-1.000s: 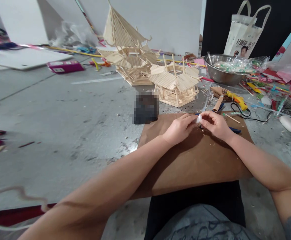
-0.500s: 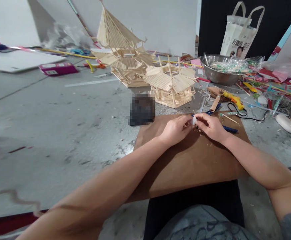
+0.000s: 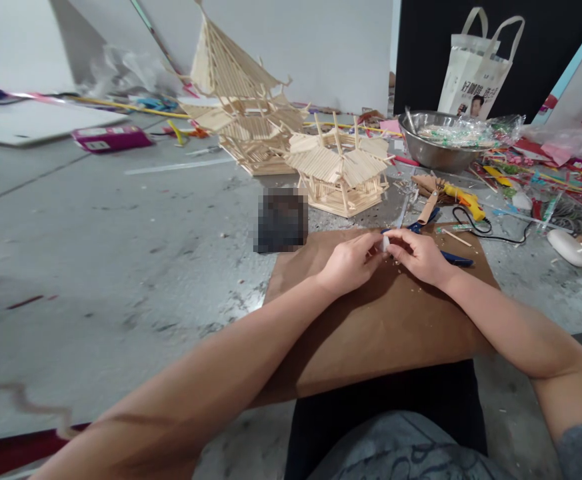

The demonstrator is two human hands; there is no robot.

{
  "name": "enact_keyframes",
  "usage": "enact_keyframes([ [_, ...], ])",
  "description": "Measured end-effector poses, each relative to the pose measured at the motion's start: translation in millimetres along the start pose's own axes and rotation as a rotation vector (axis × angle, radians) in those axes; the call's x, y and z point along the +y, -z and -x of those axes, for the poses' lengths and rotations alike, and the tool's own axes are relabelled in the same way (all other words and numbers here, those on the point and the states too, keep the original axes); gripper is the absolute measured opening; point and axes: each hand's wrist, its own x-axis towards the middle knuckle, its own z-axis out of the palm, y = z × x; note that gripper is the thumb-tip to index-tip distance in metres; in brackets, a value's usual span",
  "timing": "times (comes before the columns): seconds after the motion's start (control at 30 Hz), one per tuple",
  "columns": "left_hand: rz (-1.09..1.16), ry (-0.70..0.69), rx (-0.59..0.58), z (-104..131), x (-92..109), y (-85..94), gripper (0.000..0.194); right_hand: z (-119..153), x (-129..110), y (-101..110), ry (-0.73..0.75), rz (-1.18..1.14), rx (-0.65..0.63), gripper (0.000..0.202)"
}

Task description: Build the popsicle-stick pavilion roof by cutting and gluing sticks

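Note:
Between the fingertips of my left hand point(image 3: 351, 263) and my right hand point(image 3: 417, 253) is a small whitish piece point(image 3: 385, 245); its kind is too small to make out. Both hands are closed in a pinch around it, over the far part of a brown paper sheet point(image 3: 391, 333). Blue-handled scissors point(image 3: 457, 259) lie partly hidden beneath my right hand. Tiny pale crumbs are scattered on the sheet below my fingers. Beyond my hands stands a small hexagonal pavilion of wooden sticks point(image 3: 343, 170), with a taller stick tower point(image 3: 253, 100) behind it to the left.
A blurred dark object point(image 3: 281, 220) sits at the sheet's far left corner. To the right are a yellow glue gun point(image 3: 465, 202) with a black cord, a white mouse-shaped object point(image 3: 569, 248) and loose craft scraps. Behind stand a metal bowl point(image 3: 441, 157) and a white tote bag point(image 3: 473, 80).
The view has shifted very slightly, so everything sits a little farther left. My hands keep nearly the same pose around the small whitish piece.

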Motion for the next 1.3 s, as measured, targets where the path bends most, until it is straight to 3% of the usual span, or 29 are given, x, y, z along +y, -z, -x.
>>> enact_keyframes([
  [0.37,0.071,0.103,-0.009,0.6,2.2,-4.4,0.024,-0.9,2.0,-0.7,-0.009,0.054,-0.008,0.031],
  [0.67,0.381,0.246,-0.046,-5.0,0.1,-5.9,0.029,-2.3,13.0,-4.1,-0.076,-0.112,0.021,0.027],
  [0.87,0.394,0.218,-0.087,-5.2,0.1,-4.1,0.026,-2.0,11.7,-3.1,-0.116,-0.143,-0.003,0.027],
  [1.03,0.257,0.22,-0.092,-6.4,4.7,-1.3,0.024,-1.3,10.2,-3.4,-0.119,-0.092,-0.013,0.029],
  [1.17,0.188,0.265,-0.041,-8.7,1.6,3.1,0.022,-0.2,9.7,-1.7,-0.079,0.006,0.039,0.031],
  [1.3,0.117,0.378,0.117,-10.2,-17.7,7.3,0.023,0.7,9.4,1.0,0.002,0.197,0.046,0.027],
])
